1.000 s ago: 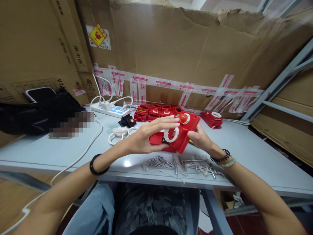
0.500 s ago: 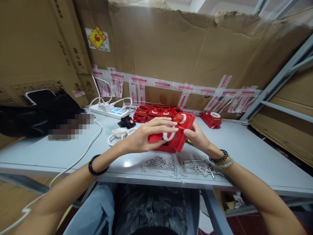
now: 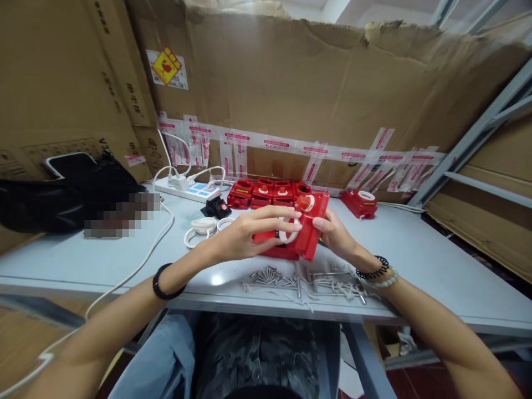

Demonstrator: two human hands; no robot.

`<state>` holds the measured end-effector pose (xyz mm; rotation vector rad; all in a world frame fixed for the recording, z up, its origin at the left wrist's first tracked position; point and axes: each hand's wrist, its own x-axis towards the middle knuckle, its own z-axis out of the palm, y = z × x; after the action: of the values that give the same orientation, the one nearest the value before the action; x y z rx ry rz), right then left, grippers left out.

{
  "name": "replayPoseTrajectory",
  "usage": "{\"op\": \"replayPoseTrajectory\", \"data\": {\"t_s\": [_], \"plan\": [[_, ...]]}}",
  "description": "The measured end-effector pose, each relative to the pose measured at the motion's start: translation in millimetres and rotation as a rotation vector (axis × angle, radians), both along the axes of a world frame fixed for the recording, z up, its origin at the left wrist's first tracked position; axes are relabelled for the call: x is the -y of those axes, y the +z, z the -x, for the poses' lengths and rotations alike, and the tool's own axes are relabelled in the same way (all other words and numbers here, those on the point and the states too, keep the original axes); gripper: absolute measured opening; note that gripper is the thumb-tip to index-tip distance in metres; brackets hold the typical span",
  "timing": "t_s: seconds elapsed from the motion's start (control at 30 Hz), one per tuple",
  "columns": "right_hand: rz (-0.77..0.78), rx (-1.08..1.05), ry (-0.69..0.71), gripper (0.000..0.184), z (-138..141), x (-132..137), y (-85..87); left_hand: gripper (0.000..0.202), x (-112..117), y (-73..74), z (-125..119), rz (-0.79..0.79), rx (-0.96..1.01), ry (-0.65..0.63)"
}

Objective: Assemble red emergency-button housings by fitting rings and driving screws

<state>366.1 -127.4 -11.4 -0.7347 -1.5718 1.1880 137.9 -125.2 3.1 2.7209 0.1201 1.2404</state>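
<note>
My right hand [image 3: 339, 237] grips the right edge of a red plastic housing [image 3: 310, 238], thumb on its near side, and keeps it tilted above the table. A red knob with a white ring behind it [image 3: 305, 203] shows at its upper end. In my left hand [image 3: 243, 235] a white plastic ring [image 3: 288, 239] is pinched between fingers and thumb, against the housing's left side. Below them lies another red housing part [image 3: 282, 252], partly hidden by my left hand. Loose screws [image 3: 272, 276] are scattered nearer me.
Several red housings [image 3: 262, 191] stand in a row at the back, with one more [image 3: 359, 204] to the right. White rings [image 3: 203, 226] and a black part with a red centre [image 3: 216, 207] lie left. A power strip [image 3: 189, 188] and white cable [image 3: 160, 235] are farther left.
The red housing has shifted slightly left and turned a little in my right hand. My left hand keeps the white ring against it.
</note>
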Motion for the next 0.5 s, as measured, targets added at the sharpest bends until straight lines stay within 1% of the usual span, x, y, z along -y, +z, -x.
{"op": "replayPoseTrajectory", "data": {"t_s": [0.07, 0.1, 0.17, 0.2, 0.27, 0.33, 0.4, 0.43, 0.5], "plan": [[0.012, -0.015, 0.003, 0.055, 0.1, -0.4, -0.5, 0.036, -0.3, -0.2, -0.6, -0.009, -0.014, -0.006], [0.000, -0.024, -0.004, 0.055, 0.1, -0.7, -0.6, 0.042, -0.5, -0.3, -1.0, 0.001, -0.010, 0.000], [-0.043, -0.033, -0.022, 0.054, 0.3, -1.4, -0.5, 0.057, -1.0, -0.7, -1.9, 0.052, 0.040, 0.051], [-0.066, -0.030, -0.029, 0.055, 0.4, -1.5, -0.2, 0.062, -1.3, -0.9, -2.3, 0.088, 0.074, 0.089], [-0.107, -0.012, -0.037, 0.056, 1.0, -1.2, 0.7, 0.057, -1.8, -1.0, -2.5, 0.158, 0.110, 0.153], [-0.135, 0.002, -0.050, 0.057, 1.7, 0.0, 1.7, 0.047, -1.8, -0.7, -2.1, 0.183, 0.084, 0.167], [-0.125, 0.004, -0.057, 0.057, 2.5, 2.0, 2.5, 0.044, -1.0, -0.5, -1.6, 0.140, 0.038, 0.126], [-0.094, 0.005, -0.048, 0.057, 2.8, 3.1, 2.8, 0.041, -0.4, -0.6, -1.5, 0.099, 0.021, 0.099], [0.018, 0.014, -0.014, 0.056, 3.4, 5.5, 3.4, 0.033, 0.8, -1.7, -1.7, -0.006, -0.004, 0.055]]}}
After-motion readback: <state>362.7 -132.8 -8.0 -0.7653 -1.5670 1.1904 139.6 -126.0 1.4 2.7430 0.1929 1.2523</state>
